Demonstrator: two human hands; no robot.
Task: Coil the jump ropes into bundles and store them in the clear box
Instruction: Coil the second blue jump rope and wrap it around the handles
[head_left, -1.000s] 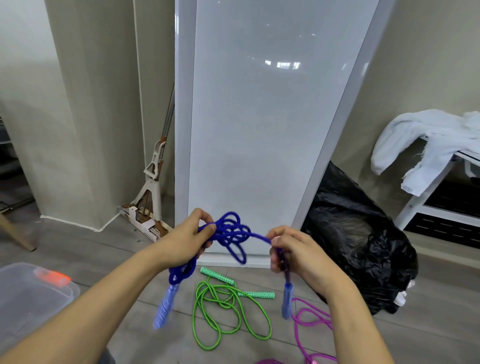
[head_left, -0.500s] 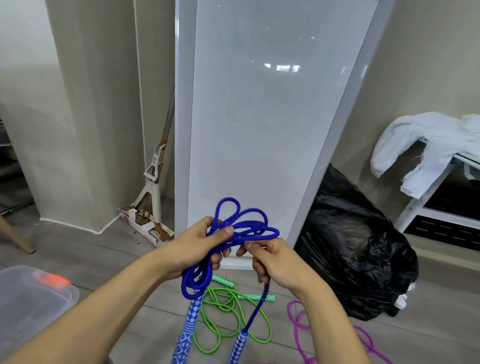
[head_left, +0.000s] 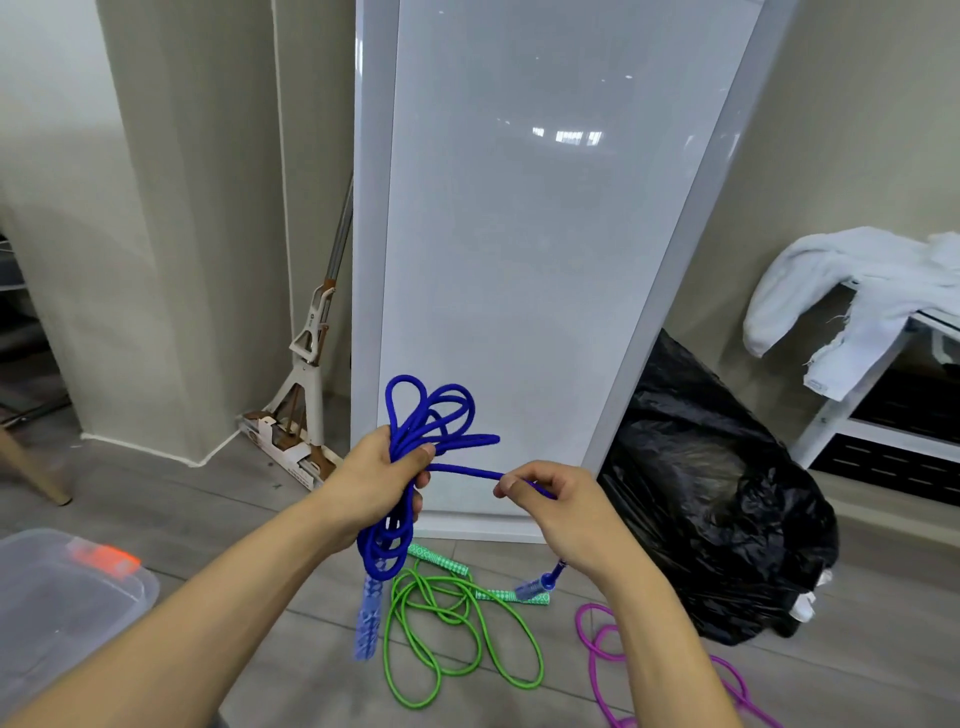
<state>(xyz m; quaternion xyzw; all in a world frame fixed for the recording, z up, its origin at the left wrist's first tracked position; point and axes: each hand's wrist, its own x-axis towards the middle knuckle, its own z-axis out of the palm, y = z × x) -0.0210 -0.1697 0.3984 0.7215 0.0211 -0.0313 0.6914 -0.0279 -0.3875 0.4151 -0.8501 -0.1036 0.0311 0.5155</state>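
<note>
Item: blue jump rope, part-coiled. Left hand clenches the gathered loops, which fan above the fist; one handle dangles below. Right hand pinches the free strand just beside, probably to bind the bundle. Green jump rope and purple jump rope lie loose on the floor beneath. Clear box, well left of the grip: apparently lidded, no rope seen inside.

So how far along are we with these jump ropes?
Done: nothing I can confirm; the clear box sits at lower left and no rope shows in it. In hand: the left hand grips the coils of the blue rope while the right hand pinches its free strand. Left: the green rope and purple rope lie loose on the floor, uncoiled.
</note>
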